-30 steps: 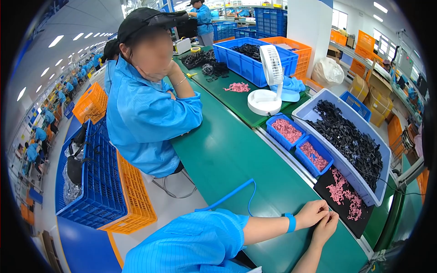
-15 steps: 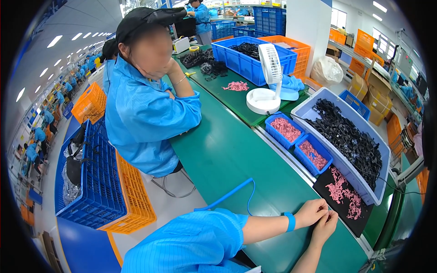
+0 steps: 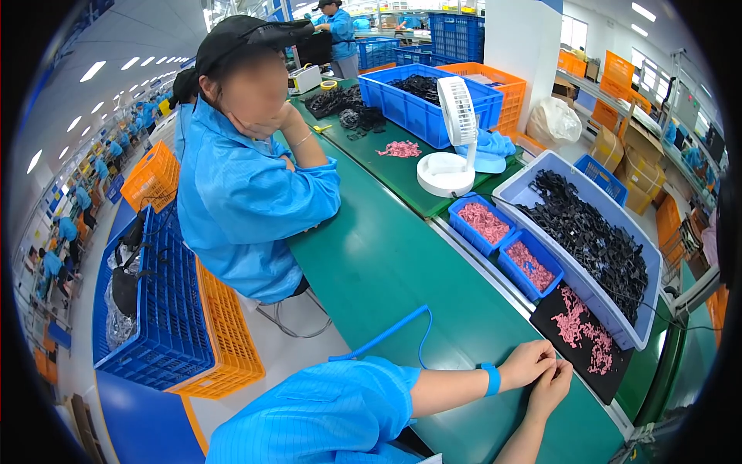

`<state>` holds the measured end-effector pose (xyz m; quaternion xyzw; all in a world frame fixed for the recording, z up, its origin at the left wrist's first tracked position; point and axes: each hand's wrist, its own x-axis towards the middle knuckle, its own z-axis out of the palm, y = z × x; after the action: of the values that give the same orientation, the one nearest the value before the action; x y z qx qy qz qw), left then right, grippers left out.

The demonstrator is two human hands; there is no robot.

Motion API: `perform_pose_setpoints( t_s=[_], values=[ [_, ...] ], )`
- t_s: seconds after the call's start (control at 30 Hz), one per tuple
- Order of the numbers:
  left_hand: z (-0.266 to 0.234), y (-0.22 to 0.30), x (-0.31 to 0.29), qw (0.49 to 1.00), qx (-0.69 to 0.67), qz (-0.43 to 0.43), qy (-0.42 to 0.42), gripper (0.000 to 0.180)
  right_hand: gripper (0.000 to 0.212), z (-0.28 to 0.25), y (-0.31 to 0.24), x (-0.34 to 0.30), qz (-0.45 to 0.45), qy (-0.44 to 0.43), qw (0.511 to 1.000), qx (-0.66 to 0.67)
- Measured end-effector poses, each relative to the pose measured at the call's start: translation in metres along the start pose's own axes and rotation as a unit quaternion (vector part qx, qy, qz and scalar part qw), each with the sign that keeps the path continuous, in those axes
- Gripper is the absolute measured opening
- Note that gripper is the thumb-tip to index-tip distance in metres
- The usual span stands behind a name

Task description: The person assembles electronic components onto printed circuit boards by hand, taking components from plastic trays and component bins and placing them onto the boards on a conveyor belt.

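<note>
My left hand (image 3: 527,363), with a blue band (image 3: 492,379) on its wrist, meets my right hand (image 3: 550,389) fingertip to fingertip above the green table (image 3: 456,340). The fingers of both are closed in a pinch; whatever lies between them is hidden or too small to name. Just beyond my hands is a black mat (image 3: 554,318) strewn with small pink pieces (image 3: 600,348). Behind it stand two small blue bins (image 3: 502,267) of similar pink pieces. A large pale tub (image 3: 525,179) beside them holds a heap of black parts (image 3: 591,240).
A blue coiled cord (image 3: 386,332) lies on the table to my left. Across it a co-worker in blue (image 3: 255,201) leans on the edge. A white fan (image 3: 448,174) and a blue crate (image 3: 417,116) stand farther back. Stacked crates (image 3: 162,309) fill the floor at left.
My hands stay pinched together in nearly the same place. The co-worker's head and the view have shifted very slightly.
</note>
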<state>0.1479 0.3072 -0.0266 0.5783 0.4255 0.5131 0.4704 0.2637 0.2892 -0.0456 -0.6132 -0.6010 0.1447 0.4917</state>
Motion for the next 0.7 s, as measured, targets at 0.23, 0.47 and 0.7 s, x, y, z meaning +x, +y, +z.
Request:
perform_pose_setpoints(
  t_s=[0.23, 0.47, 0.7],
  values=[
    [0.0017, -0.0006, 0.0013, 1.0, -0.004, -0.017, -0.009, 0.01, 0.014, 0.0006, 0.0062, 0.0003, -0.011, 0.007, 1.0, -0.009],
    [0.0002, -0.0023, -0.0002, 1.0, -0.007, -0.013, -0.006, 0.009, 0.013, 0.0012, 0.0039, -0.0018, -0.012, 0.009, 1.0, -0.008],
    [0.0034, -0.0047, 0.0073, 1.0, 0.013, 0.002, 0.002, 0.009, 0.01, 0.0019, 0.0051, 0.0053, 0.001, 0.012, 1.0, -0.007]
  ],
)
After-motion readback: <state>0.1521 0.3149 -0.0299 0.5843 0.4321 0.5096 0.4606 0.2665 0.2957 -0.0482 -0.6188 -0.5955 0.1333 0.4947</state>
